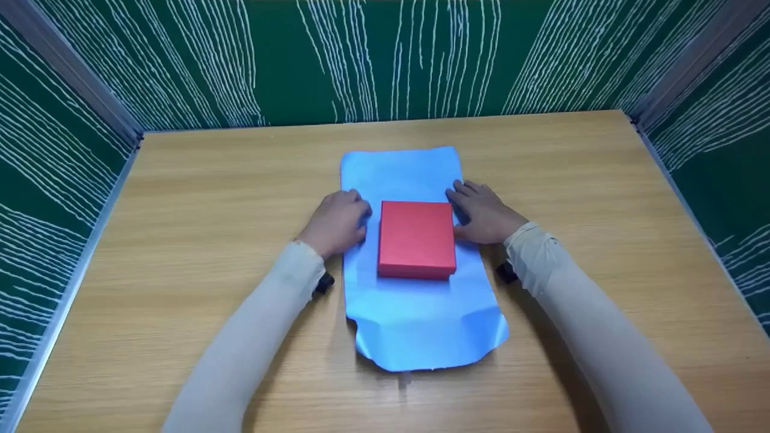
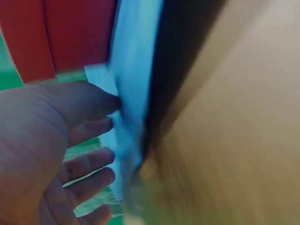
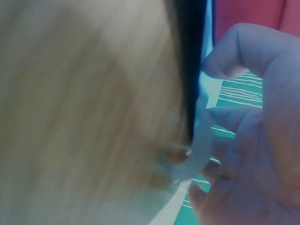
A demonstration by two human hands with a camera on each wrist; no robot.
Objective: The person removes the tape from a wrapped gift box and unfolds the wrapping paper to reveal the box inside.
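A red box lies on a long blue sheet of paper on the table. The sheet's near end curls up off the wood. My left hand is at the sheet's left edge, beside the box; in the left wrist view its fingertips are right at the paper, thumb and fingers apart. On the other side, my right hand lies along the right edge with its fingers spread, the thumb close to the box's side. In the right wrist view its thumb overlaps the sheet's edge.
The light wood table extends to both sides of the sheet. Green panels with white streaks stand along its back and sides, with grey posts at the back corners.
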